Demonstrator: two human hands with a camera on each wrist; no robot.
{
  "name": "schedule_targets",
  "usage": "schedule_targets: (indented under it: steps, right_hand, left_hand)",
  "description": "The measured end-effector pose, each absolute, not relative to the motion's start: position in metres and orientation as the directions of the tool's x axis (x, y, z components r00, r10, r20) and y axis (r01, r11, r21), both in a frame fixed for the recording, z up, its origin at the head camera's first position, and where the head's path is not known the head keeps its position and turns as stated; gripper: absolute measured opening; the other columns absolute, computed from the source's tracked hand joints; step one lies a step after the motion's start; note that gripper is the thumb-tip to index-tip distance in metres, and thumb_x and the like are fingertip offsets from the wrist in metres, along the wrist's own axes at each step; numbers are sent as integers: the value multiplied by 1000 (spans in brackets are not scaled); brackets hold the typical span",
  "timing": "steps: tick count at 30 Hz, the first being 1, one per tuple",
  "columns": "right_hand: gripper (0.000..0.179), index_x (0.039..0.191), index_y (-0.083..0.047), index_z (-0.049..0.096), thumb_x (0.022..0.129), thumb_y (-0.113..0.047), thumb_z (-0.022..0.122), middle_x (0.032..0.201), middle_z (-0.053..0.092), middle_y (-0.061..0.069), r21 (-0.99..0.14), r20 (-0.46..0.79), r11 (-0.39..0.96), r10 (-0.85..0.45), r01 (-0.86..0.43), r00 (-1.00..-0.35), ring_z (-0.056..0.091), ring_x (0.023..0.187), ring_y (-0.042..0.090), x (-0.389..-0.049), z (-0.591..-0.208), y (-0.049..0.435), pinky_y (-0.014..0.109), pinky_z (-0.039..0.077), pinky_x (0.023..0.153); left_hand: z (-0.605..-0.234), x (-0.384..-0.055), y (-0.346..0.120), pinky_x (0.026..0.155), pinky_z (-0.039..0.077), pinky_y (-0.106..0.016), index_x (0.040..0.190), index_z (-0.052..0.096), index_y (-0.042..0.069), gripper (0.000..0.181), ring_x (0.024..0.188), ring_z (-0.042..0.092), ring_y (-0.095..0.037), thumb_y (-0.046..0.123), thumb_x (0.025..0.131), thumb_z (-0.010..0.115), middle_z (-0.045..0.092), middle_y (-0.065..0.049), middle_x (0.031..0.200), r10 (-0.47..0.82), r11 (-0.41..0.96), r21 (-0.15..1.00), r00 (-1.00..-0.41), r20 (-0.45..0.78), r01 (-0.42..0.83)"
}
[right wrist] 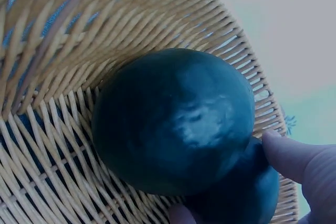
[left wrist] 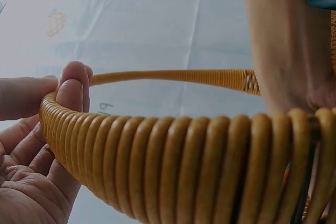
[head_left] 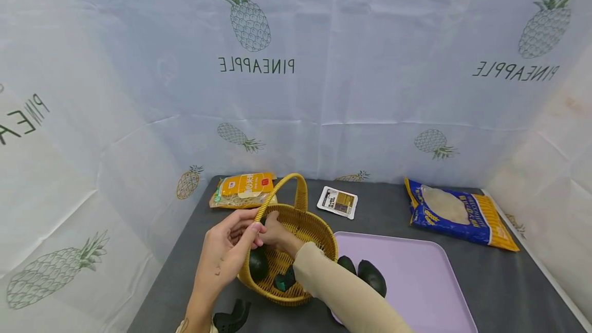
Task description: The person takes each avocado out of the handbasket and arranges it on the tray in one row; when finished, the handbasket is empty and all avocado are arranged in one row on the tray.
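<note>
My left hand grips the arched handle of a yellow wicker basket, thumb and fingers around it in the left wrist view. Reaching down into that basket is my right hand. In the right wrist view, its thumb and a fingertip hold a dark green avocado against the basket's inner side. Another glossy avocado lies beside it and partly covers it. Most of the right fingers are hidden. More avocados rest on a lilac tray, partly behind the right sleeve.
Behind the basket lies a yellow bag of grain. A small white packet is at the back middle, and a blue and yellow bag at the back right. Pineapple-print cloth surrounds the dark table.
</note>
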State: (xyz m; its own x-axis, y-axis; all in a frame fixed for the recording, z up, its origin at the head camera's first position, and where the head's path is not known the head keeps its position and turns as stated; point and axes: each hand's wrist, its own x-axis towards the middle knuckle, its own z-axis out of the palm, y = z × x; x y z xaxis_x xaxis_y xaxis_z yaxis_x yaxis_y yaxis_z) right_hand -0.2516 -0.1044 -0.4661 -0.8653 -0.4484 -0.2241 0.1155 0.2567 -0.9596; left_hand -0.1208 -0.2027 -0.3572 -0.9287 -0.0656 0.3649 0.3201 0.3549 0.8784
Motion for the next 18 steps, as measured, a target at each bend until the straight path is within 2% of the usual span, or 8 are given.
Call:
schedule_targets:
  steps: [7,13,18]
  right_hand:
    - [102,147,13,4,82,-15,77,134,39,35,-959,-210,267,-429,98,-878,51,104,35,-251,-465,-107,42,47,94]
    - [82,137,4,21,82,-14,78,111,47,25,-952,-238,279,-403,129,-884,51,94,32,-253,-470,-108,40,48,88]
    - [74,132,2,25,83,-14,78,100,47,19,-953,-234,276,-402,126,-885,52,91,29,-254,-472,-106,38,49,83]
  left_hand:
    - [-357,-121,-202,66,61,-27,122,68,4,24,70,68,-11,10,100,65,75,-7,93,-70,345,885,-931,357,314]
    - [-358,-122,-202,64,61,-29,121,68,4,23,70,68,-11,10,99,65,74,-6,92,-57,336,877,-922,382,343]
    - [-359,-122,-203,64,61,-29,121,68,4,22,69,68,-11,10,99,65,74,-6,91,-51,337,869,-915,401,362]
